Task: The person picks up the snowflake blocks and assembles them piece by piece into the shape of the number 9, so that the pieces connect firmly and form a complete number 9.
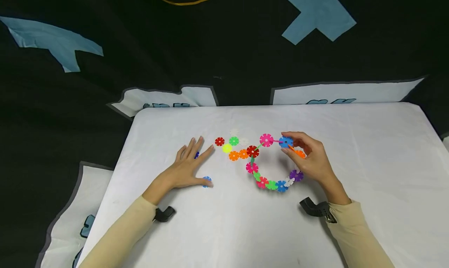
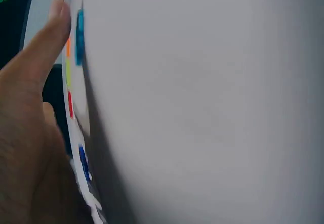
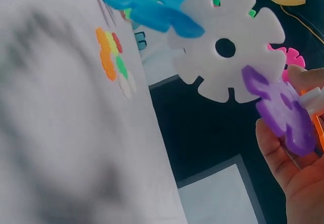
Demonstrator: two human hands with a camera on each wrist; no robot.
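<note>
A ring of linked, notched plastic discs (image 1: 262, 182) in pink, green, blue, white, purple, orange and red hangs above the table. My right hand (image 1: 312, 159) pinches this ring at its upper right, by a blue disc (image 1: 285, 142) and an orange disc (image 1: 299, 154). Close in the right wrist view are a white disc (image 3: 243, 27) and a purple disc (image 3: 286, 113) of the ring. My left hand (image 1: 186, 168) lies low over the table with its fingers spread. Its thumb partly covers a light blue disc (image 1: 207, 179), and a dark blue disc (image 1: 197, 155) shows between its fingers.
Between the hands lie several loose discs: red (image 1: 219, 141), yellow (image 1: 227, 148), green (image 1: 234, 141) and orange (image 1: 234, 156), with pale white ones near them. A white cloth (image 1: 224, 229) covers the table, and dark fabric (image 1: 210, 50) hangs behind its far edge.
</note>
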